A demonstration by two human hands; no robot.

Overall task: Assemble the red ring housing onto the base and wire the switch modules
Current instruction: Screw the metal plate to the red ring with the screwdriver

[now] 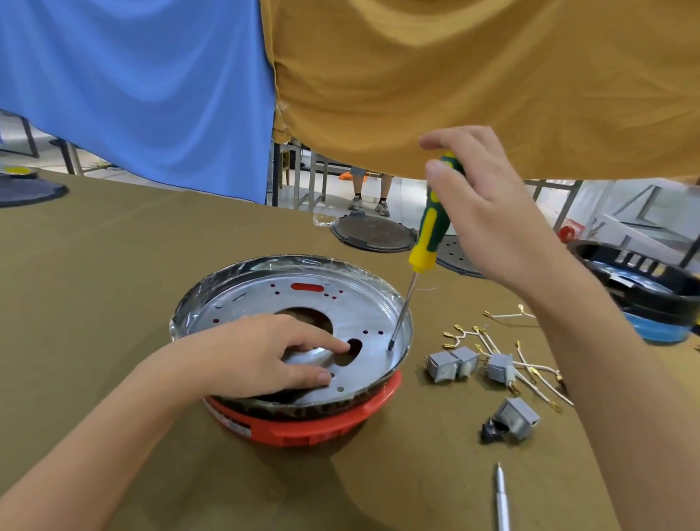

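With my left hand (272, 354) pressing the metal base plate (298, 303) flat onto the red ring housing (313, 420), my right hand (491, 207) gripping the screwdriver (428, 236) drives a screw at the plate's three o'clock edge, while the switch modules (452, 362) lie unwired on the counter (98, 294).

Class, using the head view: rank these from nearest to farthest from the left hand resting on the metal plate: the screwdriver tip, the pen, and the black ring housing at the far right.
From the left hand:
1. Screwdriver tip, just right of the fingers, on the metal plate.
2. Pen, lower right on the table.
3. Black ring housing, far right edge.
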